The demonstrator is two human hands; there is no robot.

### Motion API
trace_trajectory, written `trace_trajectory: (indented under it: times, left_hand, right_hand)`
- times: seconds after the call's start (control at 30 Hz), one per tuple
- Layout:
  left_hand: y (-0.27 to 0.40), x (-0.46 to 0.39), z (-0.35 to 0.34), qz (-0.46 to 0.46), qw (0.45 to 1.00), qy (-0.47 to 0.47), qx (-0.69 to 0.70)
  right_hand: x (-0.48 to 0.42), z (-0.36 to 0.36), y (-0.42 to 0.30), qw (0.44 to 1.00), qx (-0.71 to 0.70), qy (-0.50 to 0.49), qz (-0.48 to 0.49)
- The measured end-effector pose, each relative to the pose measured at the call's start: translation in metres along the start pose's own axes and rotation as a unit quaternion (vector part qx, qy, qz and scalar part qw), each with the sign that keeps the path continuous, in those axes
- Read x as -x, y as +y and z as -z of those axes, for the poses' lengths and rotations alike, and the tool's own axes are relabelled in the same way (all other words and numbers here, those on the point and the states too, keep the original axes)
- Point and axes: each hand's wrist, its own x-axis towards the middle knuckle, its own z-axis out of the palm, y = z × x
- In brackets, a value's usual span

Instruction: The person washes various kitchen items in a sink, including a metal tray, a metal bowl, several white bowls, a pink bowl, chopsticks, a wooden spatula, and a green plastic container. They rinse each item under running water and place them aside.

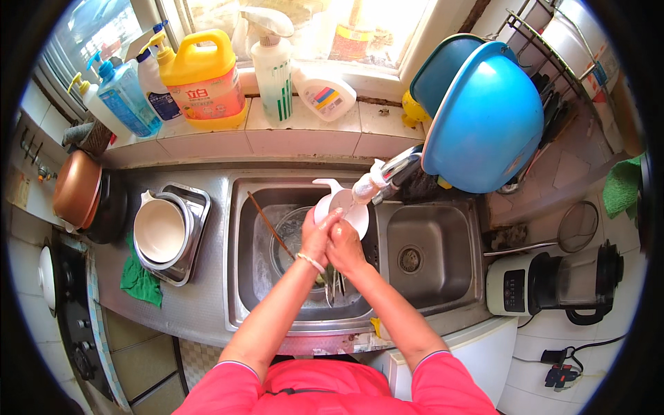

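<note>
My left hand (314,239) grips a white, handled vessel (357,213), perhaps a small bowl or ladle, over the large basin of a steel sink (231,311). Curled against its near side is my right hand (344,245), touching the left; whether its fingers hold anything is hidden. The faucet (397,168), its spout wrapped in white material (367,187), points into the vessel, with a thin stream of water visible. Below my hands, a clear round bowl (280,228) sits in the basin, with a brown stick (270,224) leaning across it. Several thin utensils (336,288) show beneath my wrists.
Stacked pots (161,231) stand on a metal tray (199,244) at left, beside a green cloth (141,280). Blue basins (482,119) lean behind the faucet. A blender (550,285) and a strainer (577,226) lie right. Bottles, including a yellow jug (202,78), line the sill.
</note>
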Motion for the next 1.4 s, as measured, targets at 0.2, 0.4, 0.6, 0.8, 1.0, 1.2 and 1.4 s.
trace_trajectory:
  times: [0.2,0.4,0.6,0.8,1.0,1.2,1.4]
  left_hand:
    - [0.035,-0.001,0.026,0.078,0.995,-0.052,-0.017]
    - [0.017,0.003,0.033,0.059,0.996,-0.071,-0.006]
    - [0.015,-0.01,0.041,0.141,0.986,0.09,0.001]
    - [0.0,-0.018,0.032,-0.213,0.859,-0.105,-0.453]
    - [0.024,0.007,-0.047,-0.319,0.532,-0.173,-0.765]
    - [0.064,-0.002,-0.022,-0.524,0.387,-0.177,-0.738]
    - [0.098,0.002,0.01,-0.593,0.331,-0.235,-0.695]
  right_hand:
    - [0.011,0.036,0.029,0.96,0.2,-0.078,0.18]
    - [0.012,0.032,0.029,0.969,0.158,-0.12,0.145]
    - [0.033,0.047,0.016,0.976,0.072,-0.027,0.203]
    - [0.097,0.034,0.069,0.927,0.219,-0.267,0.148]
    - [0.096,-0.022,0.087,0.89,0.339,-0.23,0.198]
    - [0.089,-0.011,0.052,0.871,0.237,-0.426,0.056]
    - [0.075,-0.029,0.032,0.935,0.214,-0.281,-0.027]
